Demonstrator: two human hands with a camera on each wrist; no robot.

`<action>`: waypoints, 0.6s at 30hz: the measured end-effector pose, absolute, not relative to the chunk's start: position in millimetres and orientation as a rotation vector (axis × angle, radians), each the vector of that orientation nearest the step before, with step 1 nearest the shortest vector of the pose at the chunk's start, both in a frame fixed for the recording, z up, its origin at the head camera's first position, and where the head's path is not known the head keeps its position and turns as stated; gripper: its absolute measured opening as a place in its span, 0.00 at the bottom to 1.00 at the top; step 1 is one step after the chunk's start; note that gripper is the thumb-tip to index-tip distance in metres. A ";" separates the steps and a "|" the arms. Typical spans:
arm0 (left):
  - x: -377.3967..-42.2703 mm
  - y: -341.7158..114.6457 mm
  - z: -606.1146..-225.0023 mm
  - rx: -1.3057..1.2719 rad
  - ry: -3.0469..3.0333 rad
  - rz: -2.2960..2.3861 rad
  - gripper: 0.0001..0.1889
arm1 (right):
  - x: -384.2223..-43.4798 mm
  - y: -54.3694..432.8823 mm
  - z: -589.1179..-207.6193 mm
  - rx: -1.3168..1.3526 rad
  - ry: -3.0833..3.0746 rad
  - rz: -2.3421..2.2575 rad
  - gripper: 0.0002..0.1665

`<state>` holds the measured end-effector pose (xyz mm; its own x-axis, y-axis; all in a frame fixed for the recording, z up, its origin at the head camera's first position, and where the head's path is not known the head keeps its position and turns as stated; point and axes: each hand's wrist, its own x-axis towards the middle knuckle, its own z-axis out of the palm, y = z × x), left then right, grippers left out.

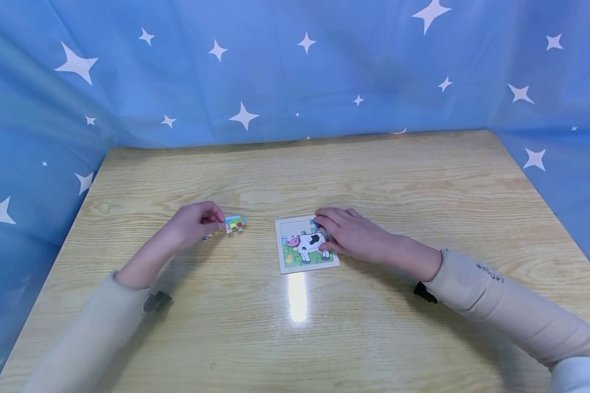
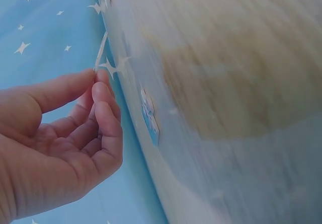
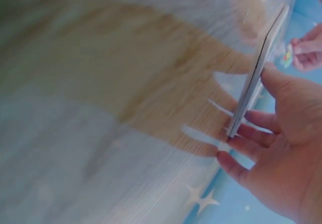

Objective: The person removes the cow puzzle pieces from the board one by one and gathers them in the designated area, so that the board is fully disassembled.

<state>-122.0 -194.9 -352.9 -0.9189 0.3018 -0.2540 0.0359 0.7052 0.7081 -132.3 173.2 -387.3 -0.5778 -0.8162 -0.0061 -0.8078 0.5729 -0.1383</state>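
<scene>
A square jigsaw puzzle board with a cow picture lies on the table. My right hand holds it by its upper right part, thumb over the cow and fingers bent across the far corner. In the right wrist view the thin puzzle board shows edge-on, with the thumb and fingertips at its edge. To the left, my left hand pinches a colourful jigsaw piece between thumb and fingertips. That held piece appears edge-on in the left wrist view. Another jigsaw piece lies beneath the left hand.
The wood-grain table carries a bright light reflection just in front of the board. A blue curtain with white stars hangs behind the table and along both sides.
</scene>
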 end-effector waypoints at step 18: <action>-125.2 -209.0 -353.7 0.256 2.584 0.978 0.05 | -132.0 172.9 -386.5 -1.416 2.720 -0.197 0.38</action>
<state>-125.2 -209.0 -353.7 -0.9168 0.2927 -0.2716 0.0396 0.7434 0.6677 -132.0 172.9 -386.5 -0.5733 -0.8193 -0.0017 -0.8105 0.5675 -0.1450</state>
